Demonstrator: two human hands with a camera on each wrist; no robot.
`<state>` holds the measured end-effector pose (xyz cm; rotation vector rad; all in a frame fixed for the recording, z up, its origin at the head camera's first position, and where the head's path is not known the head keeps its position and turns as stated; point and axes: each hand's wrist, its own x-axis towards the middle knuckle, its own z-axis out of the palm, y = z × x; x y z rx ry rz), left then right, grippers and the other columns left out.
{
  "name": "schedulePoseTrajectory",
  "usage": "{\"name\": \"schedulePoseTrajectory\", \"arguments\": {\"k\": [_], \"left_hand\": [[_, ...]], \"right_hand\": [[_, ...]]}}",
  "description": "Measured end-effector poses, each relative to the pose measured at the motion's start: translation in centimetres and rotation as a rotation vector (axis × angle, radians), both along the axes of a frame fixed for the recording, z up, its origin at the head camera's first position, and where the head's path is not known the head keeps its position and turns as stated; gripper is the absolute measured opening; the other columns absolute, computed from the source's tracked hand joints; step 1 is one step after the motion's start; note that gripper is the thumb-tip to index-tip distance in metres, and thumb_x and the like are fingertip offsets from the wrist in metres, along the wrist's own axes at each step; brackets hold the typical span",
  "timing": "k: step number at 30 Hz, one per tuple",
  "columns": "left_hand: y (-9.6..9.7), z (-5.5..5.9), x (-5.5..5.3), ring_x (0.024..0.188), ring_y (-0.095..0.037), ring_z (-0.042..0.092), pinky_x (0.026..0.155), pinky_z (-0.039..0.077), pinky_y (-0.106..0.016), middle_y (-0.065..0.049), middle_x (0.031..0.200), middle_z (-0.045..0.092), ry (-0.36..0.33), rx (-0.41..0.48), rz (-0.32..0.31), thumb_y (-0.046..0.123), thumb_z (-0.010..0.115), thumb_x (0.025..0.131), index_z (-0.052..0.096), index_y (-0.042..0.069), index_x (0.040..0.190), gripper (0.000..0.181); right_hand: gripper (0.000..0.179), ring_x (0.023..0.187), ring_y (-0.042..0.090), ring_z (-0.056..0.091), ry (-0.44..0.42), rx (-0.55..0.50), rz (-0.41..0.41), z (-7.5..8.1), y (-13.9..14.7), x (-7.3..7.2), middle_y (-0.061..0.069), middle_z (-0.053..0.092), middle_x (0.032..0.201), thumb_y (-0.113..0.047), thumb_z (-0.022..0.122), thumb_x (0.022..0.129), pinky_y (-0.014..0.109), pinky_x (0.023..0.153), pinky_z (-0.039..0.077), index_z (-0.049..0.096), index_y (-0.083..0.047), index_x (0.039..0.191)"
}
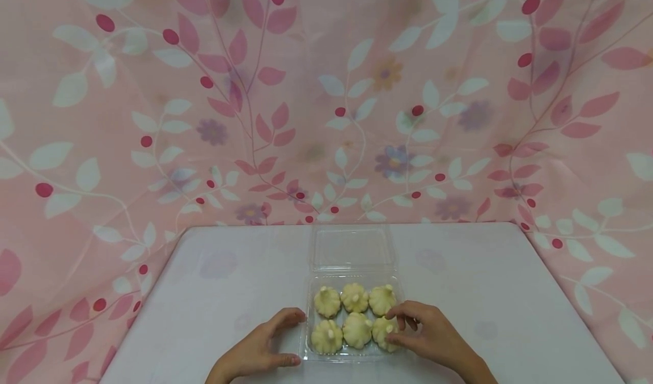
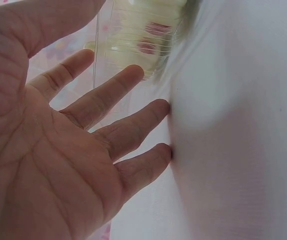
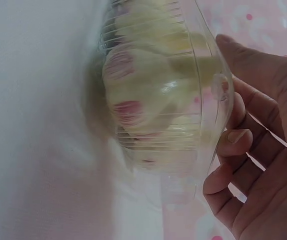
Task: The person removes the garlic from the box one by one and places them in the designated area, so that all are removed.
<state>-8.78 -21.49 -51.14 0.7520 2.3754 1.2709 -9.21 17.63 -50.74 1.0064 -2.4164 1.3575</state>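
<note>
A clear plastic clamshell box (image 1: 350, 359) stands on the table with pale, lobed garlic bulbs (image 1: 357, 330) in two rows inside, stems up. Pinkish-purple patches mark the bulbs' sides in the wrist views. At the box's left side is my left hand (image 1: 262, 344), thumb and fingers spread and nothing in them; two fingertips (image 2: 163, 150) come down to the table. My right hand (image 1: 433, 333) is over the box's right edge, its thumb and forefinger apart around the near right bulb (image 1: 384, 333). Its other fingers (image 3: 236, 142) bend loosely beside the rim.
The box's clear lid (image 1: 352, 249) lies folded back toward the rear of the table. A white cloth covers the table (image 1: 459, 276). Behind it and at the sides hangs a pink floral curtain (image 1: 306, 117).
</note>
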Motion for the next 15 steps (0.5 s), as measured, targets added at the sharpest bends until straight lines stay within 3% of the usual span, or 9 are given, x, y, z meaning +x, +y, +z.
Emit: {"name": "schedulePoseTrajectory", "arguments": {"k": [5,15], "left_hand": [[0.01,0.04,-0.07,0.13,-0.022,0.05,0.107,0.037,-0.037,0.003,0.139,0.054,-0.006,-0.002,0.002,0.038,0.079,0.083,0.04,0.017,0.145,0.075],[-0.01,-0.03,-0.1,0.131,-0.019,0.049,0.107,0.037,-0.038,0.004,0.14,0.052,-0.025,-0.018,0.009,0.037,0.08,0.082,0.04,0.017,0.145,0.078]], "right_hand": [[0.031,0.06,0.004,0.047,0.053,-0.025,0.016,-0.25,-0.04,-0.16,-0.015,0.055,0.077,-0.015,0.086,0.075,0.013,0.053,0.039,0.068,-0.022,0.099],[0.025,0.06,0.003,0.047,0.017,-0.03,-0.021,-0.93,-0.16,-0.4,-0.016,0.054,0.075,-0.015,0.084,0.078,0.017,0.051,0.04,0.067,-0.022,0.095]]}}
